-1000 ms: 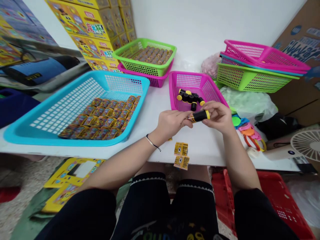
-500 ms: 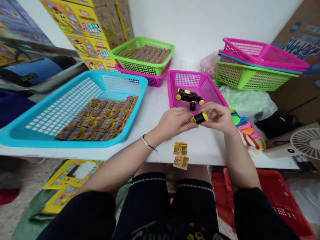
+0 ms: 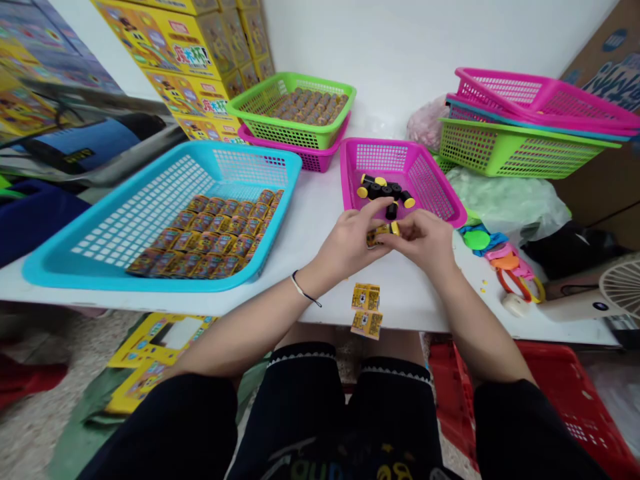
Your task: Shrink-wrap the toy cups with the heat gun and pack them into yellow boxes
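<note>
Both hands meet over the table's front part, around a small yellow-capped canister [image 3: 383, 234] that has a printed yellow label over its side. My left hand [image 3: 349, 241] holds it from the left, index finger raised over it. My right hand [image 3: 427, 241] pinches it at the capped right end; its fingertips are partly hidden. Just beyond the hands, a magenta basket [image 3: 445, 188] holds several loose black canisters [image 3: 381, 191] with yellow caps. Two flat printed labels [image 3: 366, 297] lie near the table's front edge, the nearer one overhanging it.
At left, a blue basket [image 3: 55, 263] holds rows of labelled canisters [image 3: 210, 233]. Behind it, a green basket [image 3: 300, 138] with more canisters sits on a magenta one. Stacked baskets [image 3: 520, 143], colourful bands [image 3: 510, 263] and a fan [image 3: 625, 287] stand at right. Yellow boxes [image 3: 175, 53] rise at back left.
The canister's black side, bare before, is now covered by the label between my fingers. My left index finger has lifted and my right hand has closed in. The view has shifted slightly left.
</note>
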A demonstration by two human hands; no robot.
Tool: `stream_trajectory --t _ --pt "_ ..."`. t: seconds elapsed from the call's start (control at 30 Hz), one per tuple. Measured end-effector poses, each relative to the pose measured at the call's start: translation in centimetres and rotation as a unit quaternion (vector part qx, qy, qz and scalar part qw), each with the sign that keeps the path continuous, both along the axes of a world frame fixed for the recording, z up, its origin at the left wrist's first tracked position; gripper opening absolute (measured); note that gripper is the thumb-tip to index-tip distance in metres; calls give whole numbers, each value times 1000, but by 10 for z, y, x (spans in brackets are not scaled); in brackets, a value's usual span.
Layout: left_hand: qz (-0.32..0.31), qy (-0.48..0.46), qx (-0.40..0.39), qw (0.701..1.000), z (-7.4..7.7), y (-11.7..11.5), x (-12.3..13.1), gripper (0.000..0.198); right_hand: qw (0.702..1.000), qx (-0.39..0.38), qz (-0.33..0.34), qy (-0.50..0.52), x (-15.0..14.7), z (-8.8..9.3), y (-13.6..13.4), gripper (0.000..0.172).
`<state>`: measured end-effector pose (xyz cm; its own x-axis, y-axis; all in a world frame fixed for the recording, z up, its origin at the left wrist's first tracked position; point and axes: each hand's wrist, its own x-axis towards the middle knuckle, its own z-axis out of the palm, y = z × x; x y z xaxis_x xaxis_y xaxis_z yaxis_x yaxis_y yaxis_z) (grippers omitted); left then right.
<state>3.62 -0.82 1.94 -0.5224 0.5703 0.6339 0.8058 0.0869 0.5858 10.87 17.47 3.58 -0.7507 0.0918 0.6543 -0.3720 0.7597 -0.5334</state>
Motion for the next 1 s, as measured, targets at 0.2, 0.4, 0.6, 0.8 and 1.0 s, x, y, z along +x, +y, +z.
stream_trajectory --t 0.2,0.4,0.6,0.8,1.0 --pt "-50 -207 121 970 7 1 1 95 970 159 18 181 2 -8 -8 56" --pt "-243 -415 98 872 20 -2 4 83 946 227 30 231 1 -16 -23 77" --pt "-368 -448 36 814 23 -6 10 61 949 237 91 189 8 -10 -30 77" --pt "-255 -342 62 902 12 -1 7 69 907 319 30 274 6 -9 -26 53" --pt "-136 -294 101 941 5 4 13 75 914 305 34 266 0 -19 -30 55"
